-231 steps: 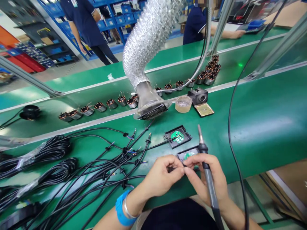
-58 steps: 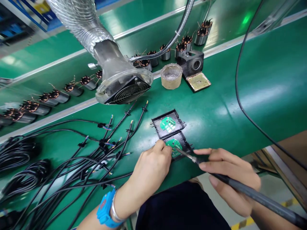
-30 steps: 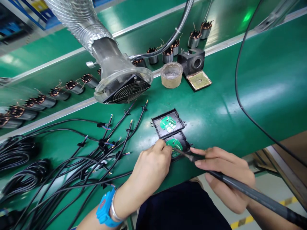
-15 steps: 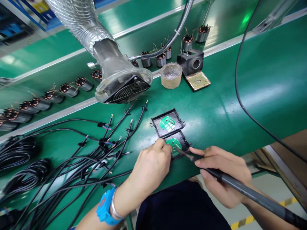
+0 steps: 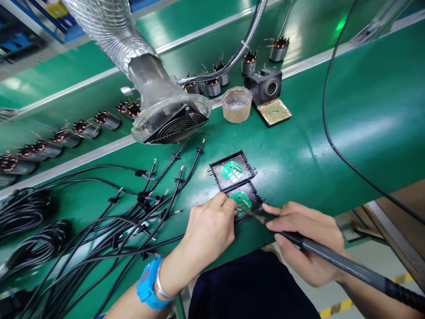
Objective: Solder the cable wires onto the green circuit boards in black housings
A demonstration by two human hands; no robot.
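Observation:
My right hand (image 5: 308, 241) is closed round a soldering iron (image 5: 341, 261), its index finger stretched toward the nearer black case. The iron's tip meets a round green circuit board (image 5: 244, 200) lying in that black case (image 5: 255, 195). At the board's left edge my left hand (image 5: 210, 221) pinches the end of a black cable (image 5: 171, 242); thin coloured wires show at the fingertips, which hide the rest of the end. Just behind, a second open black case (image 5: 217, 179) holds another green board (image 5: 232, 170).
Black cables (image 5: 133, 221) with stripped ends spread over the left. A fume extractor (image 5: 175, 119) hangs above the bench. Behind stand a round tub (image 5: 236, 106), an iron holder (image 5: 265, 86) with a sponge tray (image 5: 275, 111), and several copper-wound stators (image 5: 212, 86). The iron's cord (image 5: 332, 137) loops at right.
The row of stators behind has shifted left. My right hand and the iron have moved slightly left, and my left hand has shifted a little. Both cases stay put.

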